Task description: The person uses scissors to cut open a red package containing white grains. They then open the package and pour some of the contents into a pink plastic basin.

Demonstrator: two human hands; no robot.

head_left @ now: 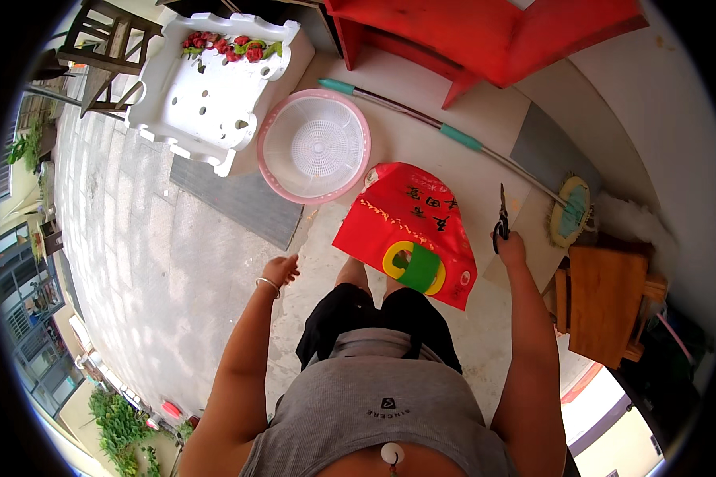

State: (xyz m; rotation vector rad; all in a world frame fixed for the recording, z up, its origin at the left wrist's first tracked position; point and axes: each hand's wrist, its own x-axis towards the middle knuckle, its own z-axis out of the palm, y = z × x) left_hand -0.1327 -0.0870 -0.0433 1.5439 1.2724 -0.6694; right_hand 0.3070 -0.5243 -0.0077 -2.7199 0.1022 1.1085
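Note:
My right hand (513,248) is closed around the dark handles of a pair of scissors (502,216), whose blades point away from me. To their left, a red bag (402,211) with dark lettering lies in front of my legs. On its near part is a yellow-rimmed oval with a green band (418,267) across it; I cannot tell whether this is a handle. My left hand (282,271), a bangle on its wrist, hangs in the air left of the bag. It is empty, with its fingers loosely bent and apart.
Beyond the bag stands a pink-rimmed white colander (272,180). A white foam box (203,119) holds several red-and-green items. A mop (461,137) lies across the floor at right. A red bench (422,28), a wooden stool (607,302) and a wooden chair (113,60) stand around.

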